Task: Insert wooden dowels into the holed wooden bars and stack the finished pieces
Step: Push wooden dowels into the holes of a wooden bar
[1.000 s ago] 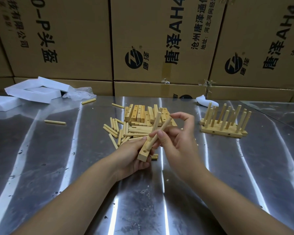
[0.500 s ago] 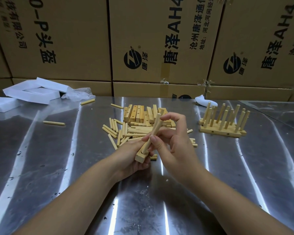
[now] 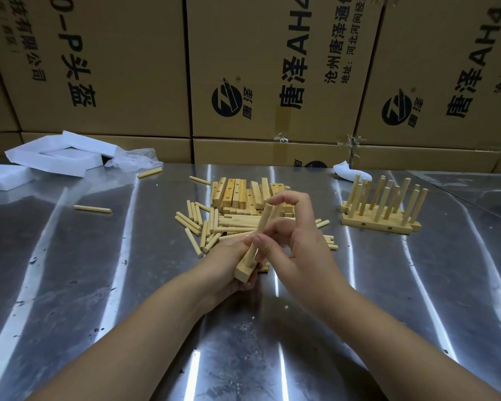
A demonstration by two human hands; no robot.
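Observation:
My left hand (image 3: pixel 226 266) grips a holed wooden bar (image 3: pixel 245 272) from below, its near end sticking out. A dowel (image 3: pixel 259 231) stands slanted in the bar's near hole. My right hand (image 3: pixel 295 241) pinches that dowel low down with thumb and finger, the index finger arched over its top. A second dowel behind it is mostly hidden by my fingers. Behind the hands lie a pile of loose dowels (image 3: pixel 211 224) and a heap of holed bars (image 3: pixel 237 192). Finished pieces (image 3: pixel 385 209) with upright dowels stand at the right.
The work lies on a shiny metal table (image 3: pixel 99 285). Stray dowels (image 3: pixel 92 208) lie at the left. White foam pieces (image 3: pixel 55 157) and a plastic bag (image 3: pixel 133 162) sit at the back left. Cardboard boxes (image 3: pixel 272 68) wall off the back.
The dowel in my right hand has gone from lying along the bar to standing in its near hole. My right fingers have slid down it.

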